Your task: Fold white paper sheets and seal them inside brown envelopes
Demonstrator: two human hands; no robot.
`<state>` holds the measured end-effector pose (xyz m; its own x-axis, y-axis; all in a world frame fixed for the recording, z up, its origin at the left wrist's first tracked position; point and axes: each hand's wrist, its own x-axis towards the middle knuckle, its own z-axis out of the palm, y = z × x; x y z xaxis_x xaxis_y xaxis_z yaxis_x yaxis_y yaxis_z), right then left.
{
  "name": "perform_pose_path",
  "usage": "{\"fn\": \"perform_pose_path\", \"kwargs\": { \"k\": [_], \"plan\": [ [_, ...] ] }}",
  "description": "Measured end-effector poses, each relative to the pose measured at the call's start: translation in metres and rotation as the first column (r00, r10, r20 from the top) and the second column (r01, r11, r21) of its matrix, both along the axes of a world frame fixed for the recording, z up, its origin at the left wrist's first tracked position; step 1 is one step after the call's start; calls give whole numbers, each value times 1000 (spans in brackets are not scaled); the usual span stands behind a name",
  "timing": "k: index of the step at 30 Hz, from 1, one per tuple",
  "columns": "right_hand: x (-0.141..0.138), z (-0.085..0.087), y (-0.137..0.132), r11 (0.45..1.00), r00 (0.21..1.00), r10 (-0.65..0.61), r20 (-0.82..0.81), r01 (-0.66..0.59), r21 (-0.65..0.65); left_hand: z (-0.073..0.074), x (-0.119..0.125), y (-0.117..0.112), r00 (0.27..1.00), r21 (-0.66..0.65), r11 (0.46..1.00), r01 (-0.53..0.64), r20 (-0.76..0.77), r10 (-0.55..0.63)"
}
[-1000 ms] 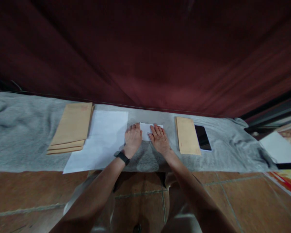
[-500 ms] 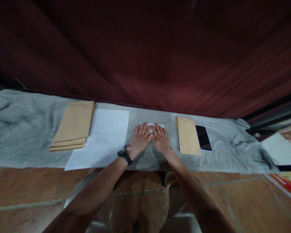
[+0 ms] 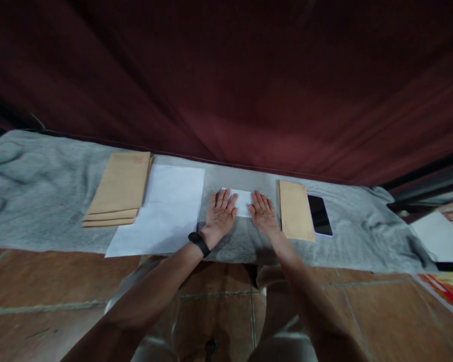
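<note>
A small folded white paper lies on the grey cloth in front of me. My left hand, with a black wristband, lies flat on the paper's left end, fingers stretched out. Flat on its right end rests my right hand, fingers also stretched. A strip of the paper shows between the two hands. Neither hand holds anything.
Left of my hands lie white sheets and a stack of brown envelopes. To the right lie a single brown envelope and a dark phone. A dark red curtain hangs behind. Tiled floor lies below.
My hands, side by side over the paper half a second ago, have slid apart to its ends. Earlier the left hand was curled at the paper's left edge; it now lies flat.
</note>
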<state>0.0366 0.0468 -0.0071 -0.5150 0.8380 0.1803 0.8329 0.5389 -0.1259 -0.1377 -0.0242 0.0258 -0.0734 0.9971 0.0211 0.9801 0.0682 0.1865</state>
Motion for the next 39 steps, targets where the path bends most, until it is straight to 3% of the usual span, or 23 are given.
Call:
{"fn": "perform_pose_path", "kwargs": {
  "k": [4,8,13,17,26,39],
  "plan": [
    [9,2,4,1000,1000,-23,-4,23,-4,1,0,-1,998,20,1000,3,58,-4],
    [1,10,5,999,992,-32,-121,35,25,1,0,-1,999,19,1000,0,52,-1],
    [-33,16,-5,991,961,121,-248,-133,-32,0,-1,-1,999,11,1000,17,50,-17],
    [-50,12,-12,973,952,196,-234,-219,-76,-1,-4,-1,997,-9,999,46,55,-45],
    [-46,4,-14,991,987,125,-96,-128,-25,-4,-17,3,1000,-16,999,28,-8,-28],
    [-28,-3,-10,998,996,20,-82,-16,53,-9,-20,3,999,32,998,-47,-23,47]
  ]
}}
